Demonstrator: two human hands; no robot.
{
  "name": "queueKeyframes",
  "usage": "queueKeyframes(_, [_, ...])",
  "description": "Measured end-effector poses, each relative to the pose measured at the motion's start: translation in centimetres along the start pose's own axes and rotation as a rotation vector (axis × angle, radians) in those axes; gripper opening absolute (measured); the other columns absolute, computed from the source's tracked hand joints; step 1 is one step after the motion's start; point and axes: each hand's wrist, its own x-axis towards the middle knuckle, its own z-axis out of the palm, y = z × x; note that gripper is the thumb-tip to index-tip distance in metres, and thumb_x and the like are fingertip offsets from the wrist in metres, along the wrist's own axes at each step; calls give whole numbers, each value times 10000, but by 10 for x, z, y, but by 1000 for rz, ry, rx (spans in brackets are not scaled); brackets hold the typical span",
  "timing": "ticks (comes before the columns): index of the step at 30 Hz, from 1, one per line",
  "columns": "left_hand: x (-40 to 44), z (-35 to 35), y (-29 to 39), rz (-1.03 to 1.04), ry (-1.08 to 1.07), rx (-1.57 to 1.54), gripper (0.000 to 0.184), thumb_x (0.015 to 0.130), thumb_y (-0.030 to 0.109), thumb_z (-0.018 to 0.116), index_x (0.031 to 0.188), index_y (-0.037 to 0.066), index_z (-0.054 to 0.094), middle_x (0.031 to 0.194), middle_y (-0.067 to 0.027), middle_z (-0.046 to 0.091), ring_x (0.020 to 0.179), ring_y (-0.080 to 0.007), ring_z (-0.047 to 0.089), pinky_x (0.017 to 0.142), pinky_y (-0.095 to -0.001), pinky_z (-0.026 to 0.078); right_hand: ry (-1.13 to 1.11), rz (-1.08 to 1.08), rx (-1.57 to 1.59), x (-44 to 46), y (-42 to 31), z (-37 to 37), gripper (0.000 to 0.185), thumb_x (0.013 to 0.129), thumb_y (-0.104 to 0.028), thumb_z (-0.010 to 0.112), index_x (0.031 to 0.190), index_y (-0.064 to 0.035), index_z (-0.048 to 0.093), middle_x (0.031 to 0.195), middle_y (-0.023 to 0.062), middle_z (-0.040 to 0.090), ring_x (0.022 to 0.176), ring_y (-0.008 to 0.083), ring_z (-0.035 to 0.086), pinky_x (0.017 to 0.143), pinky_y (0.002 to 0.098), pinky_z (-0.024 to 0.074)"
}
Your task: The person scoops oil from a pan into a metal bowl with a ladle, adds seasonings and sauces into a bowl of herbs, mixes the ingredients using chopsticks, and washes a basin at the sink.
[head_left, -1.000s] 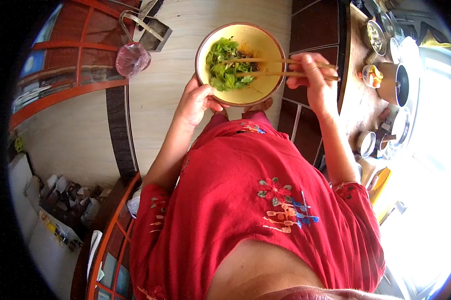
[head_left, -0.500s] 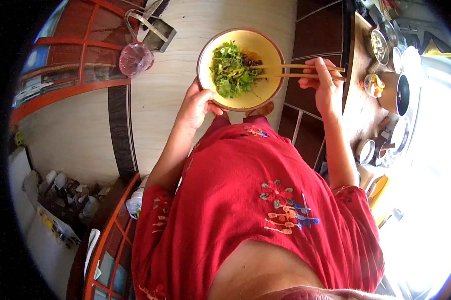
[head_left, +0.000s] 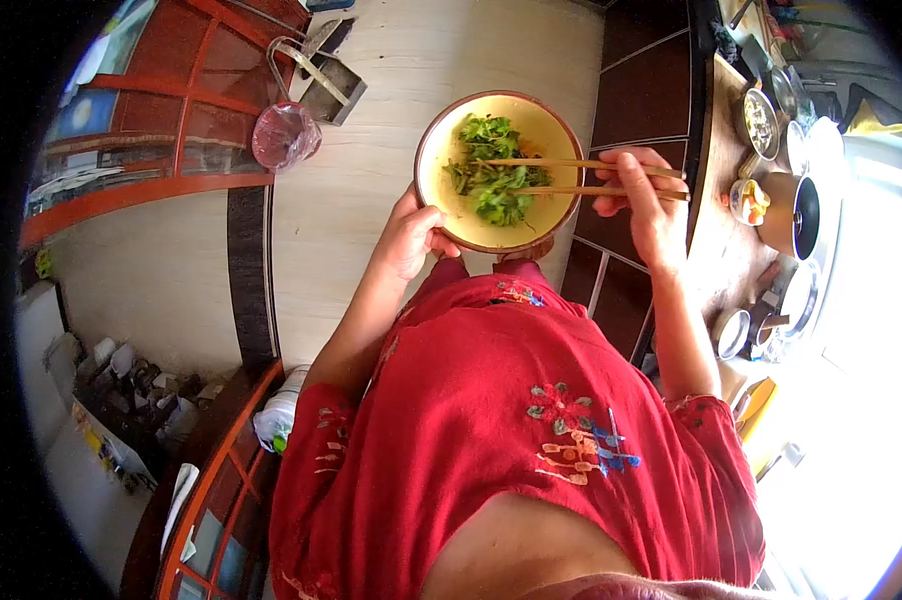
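My left hand (head_left: 408, 238) grips the lower left rim of a yellow bowl (head_left: 546, 215) with a brown edge, thumb over the rim. The fingers beneath the bowl are partly hidden. Chopped green leafy herbs (head_left: 499, 195) lie in the bowl, with something orange and dark beside them near the far side. A pair of wooden chopsticks (head_left: 571, 190) is held in my right hand (head_left: 643, 205), to the right of the bowl. Their tips are slightly apart and reach into the greens.
Along the right runs a counter (head_left: 716, 170) with a dark pot (head_left: 789, 215), a small bowl of orange pieces (head_left: 747, 202) and a pan (head_left: 759, 125). Dark cabinets (head_left: 641, 100) stand below it. At the upper left are a lined bin (head_left: 286, 137) and a dustpan (head_left: 333, 92).
The chopstick tips have shifted among the greens and spread further apart. The herbs lie in a different arrangement, in looser clumps. The whole view has shifted, with the bowl lower and slightly right.
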Motion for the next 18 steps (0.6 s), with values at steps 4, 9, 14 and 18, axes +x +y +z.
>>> queueKeyframes(4, [4,-1,0,-10,13,-24,493,742,42,436,1227,-3,359,933,-152,581,534,-215,615,402,-231,497,52,3,-17,-5,-29,-16,285,923,-243,481,982,12,594,831,98,615,566,119,568,520,233,473])
queueKeyframes(9, [6,-1,3,10,8,-4,486,738,39,438,1215,-14,365,937,-157,579,544,-221,621,401,-234,495,4,6,12,6,-22,-8,267,915,-228,488,1000,4,589,847,95,618,557,112,568,512,230,475])
queueKeyframes(14, [7,3,4,20,15,-91,484,736,25,424,1213,-29,355,941,-179,573,555,-250,627,397,-245,500,120,61,28,4,11,-14,279,921,-239,486,945,22,581,772,99,591,548,116,573,500,236,481])
queueKeyframes(18, [10,3,1,37,10,-100,488,735,16,421,1216,-30,348,949,-183,569,563,-268,631,405,-254,512,151,8,32,-8,-5,-15,277,924,-233,483,900,29,572,730,96,580,551,135,580,511,237,483])
